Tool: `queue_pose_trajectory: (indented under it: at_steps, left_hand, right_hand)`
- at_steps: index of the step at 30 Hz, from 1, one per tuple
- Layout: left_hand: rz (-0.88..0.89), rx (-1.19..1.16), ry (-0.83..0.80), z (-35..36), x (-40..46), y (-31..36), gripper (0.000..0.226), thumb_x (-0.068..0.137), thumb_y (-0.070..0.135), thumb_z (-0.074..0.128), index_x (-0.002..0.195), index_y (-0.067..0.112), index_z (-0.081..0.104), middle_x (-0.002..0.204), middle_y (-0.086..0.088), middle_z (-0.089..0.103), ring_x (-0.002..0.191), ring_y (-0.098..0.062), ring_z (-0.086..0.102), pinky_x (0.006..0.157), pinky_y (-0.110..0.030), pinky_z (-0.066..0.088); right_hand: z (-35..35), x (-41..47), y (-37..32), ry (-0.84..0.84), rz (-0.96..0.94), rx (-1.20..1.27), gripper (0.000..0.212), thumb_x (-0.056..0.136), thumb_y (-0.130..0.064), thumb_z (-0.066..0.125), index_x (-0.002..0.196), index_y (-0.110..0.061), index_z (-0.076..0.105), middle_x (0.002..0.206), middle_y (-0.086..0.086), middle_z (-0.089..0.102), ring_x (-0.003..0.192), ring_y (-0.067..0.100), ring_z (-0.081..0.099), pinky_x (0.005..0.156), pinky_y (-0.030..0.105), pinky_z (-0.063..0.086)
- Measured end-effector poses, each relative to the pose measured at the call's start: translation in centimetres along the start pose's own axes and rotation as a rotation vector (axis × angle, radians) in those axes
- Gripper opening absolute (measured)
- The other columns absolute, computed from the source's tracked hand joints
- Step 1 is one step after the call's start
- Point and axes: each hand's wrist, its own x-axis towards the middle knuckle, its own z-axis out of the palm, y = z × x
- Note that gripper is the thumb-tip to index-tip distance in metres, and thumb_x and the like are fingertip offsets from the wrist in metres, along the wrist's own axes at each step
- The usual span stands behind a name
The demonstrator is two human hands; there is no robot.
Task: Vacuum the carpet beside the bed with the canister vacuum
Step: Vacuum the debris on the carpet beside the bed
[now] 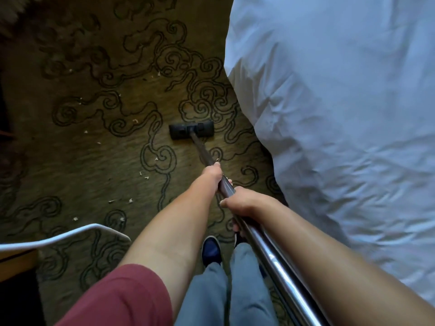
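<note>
A shiny metal vacuum wand runs from the lower right up to a dark floor head lying flat on the olive carpet with dark swirl lines. My left hand is wrapped around the wand farther down its length, nearer the floor head. My right hand grips the wand closer to my body. The floor head sits just left of the bed's white duvet. Small pale scraps lie scattered on the carpet left of the wand. The canister is out of view.
The duvet hangs over the bed's side and fills the right half of the view. A white cord curves across the lower left above a wooden furniture edge. My shoe and trouser legs stand beneath the wand.
</note>
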Motion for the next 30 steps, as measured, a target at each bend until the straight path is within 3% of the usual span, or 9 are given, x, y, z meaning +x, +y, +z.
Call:
queue_pose_trajectory:
  at_steps: [3,5,10,14,18,22,25,27,30]
  left_hand:
    - [-0.015,0.002,-0.003,0.5,-1.8,-2.5,0.041,0.103,0.038,0.042,0.124,0.004,0.047,0.085,-0.019,0.061,0.054,-0.027,0.059,0.042,-0.03,0.048]
    - [-0.035,0.019,-0.019,1.0,-2.8,-4.2,0.038,0.103,0.04,0.042,0.119,0.006,0.048,0.08,-0.017,0.06,0.054,-0.027,0.06,0.041,-0.028,0.049]
    - [-0.094,0.007,-0.038,2.9,-5.4,-9.3,0.038,0.102,0.041,0.043,0.108,0.003,0.048,0.081,-0.017,0.062,0.06,-0.028,0.062,0.05,-0.034,0.053]
    - [-0.107,-0.017,-0.033,4.7,-7.2,-13.6,0.039,0.102,0.039,0.044,0.115,0.003,0.048,0.087,-0.019,0.061,0.059,-0.029,0.061,0.05,-0.035,0.053]
    - [-0.145,-0.011,-0.026,6.4,-9.4,-17.8,0.045,0.102,0.043,0.044,0.124,0.004,0.048,0.107,-0.02,0.064,0.062,-0.028,0.063,0.047,-0.032,0.051]
    - [-0.133,-0.047,0.007,8.8,-11.4,-22.0,0.044,0.103,0.039,0.043,0.125,0.002,0.049,0.089,-0.018,0.06,0.059,-0.028,0.061,0.038,-0.028,0.048]
    - [-0.13,-0.077,0.025,10.8,-12.5,-24.0,0.044,0.103,0.037,0.043,0.126,0.0,0.049,0.086,-0.019,0.059,0.058,-0.029,0.059,0.044,-0.032,0.049]
    - [-0.137,-0.104,0.047,11.3,-12.9,-24.2,0.044,0.102,0.038,0.045,0.125,0.0,0.05,0.083,-0.019,0.059,0.057,-0.029,0.06,0.047,-0.034,0.051]
    - [-0.122,-0.14,0.071,11.7,-13.9,-22.9,0.045,0.102,0.04,0.044,0.126,0.002,0.049,0.091,-0.02,0.063,0.06,-0.03,0.063,0.059,-0.038,0.057]
  right_hand:
    - [1.1,-1.2,2.4,0.015,0.02,-0.028,0.045,0.088,-0.03,0.056,0.124,-0.009,0.037,0.082,0.022,0.068,0.075,0.039,0.071,0.071,0.056,0.057]
    - [1.7,-1.9,4.0,0.012,0.035,-0.031,0.044,0.089,-0.029,0.055,0.124,-0.009,0.036,0.08,0.022,0.069,0.068,0.037,0.071,0.069,0.055,0.057]
    - [2.9,-4.0,9.3,0.017,0.059,-0.046,0.044,0.089,-0.029,0.057,0.123,-0.01,0.037,0.075,0.021,0.07,0.057,0.033,0.07,0.064,0.052,0.058]
    - [3.7,-5.9,13.8,-0.019,0.067,-0.062,0.044,0.09,-0.031,0.057,0.123,-0.01,0.036,0.073,0.022,0.07,0.067,0.036,0.072,0.066,0.054,0.058]
    - [4.2,-7.9,18.1,-0.074,0.073,-0.072,0.045,0.092,-0.031,0.054,0.128,-0.011,0.035,0.072,0.023,0.07,0.067,0.037,0.072,0.066,0.054,0.058]
    - [4.1,-9.4,22.5,-0.093,0.106,-0.098,0.049,0.092,-0.033,0.057,0.132,-0.016,0.033,0.08,0.023,0.07,0.066,0.032,0.072,0.063,0.051,0.059]
    - [3.5,-10.4,24.8,-0.098,0.09,-0.173,0.051,0.092,-0.034,0.057,0.13,-0.01,0.035,0.078,0.022,0.07,0.068,0.035,0.072,0.065,0.051,0.059]
    - [3.0,-10.8,25.5,-0.113,0.11,-0.157,0.05,0.093,-0.034,0.057,0.13,-0.011,0.033,0.071,0.022,0.069,0.059,0.035,0.07,0.057,0.048,0.059]
    - [1.6,-11.7,25.4,-0.115,0.07,-0.175,0.052,0.092,-0.034,0.058,0.132,-0.013,0.031,0.073,0.022,0.069,0.047,0.029,0.067,0.044,0.035,0.055]
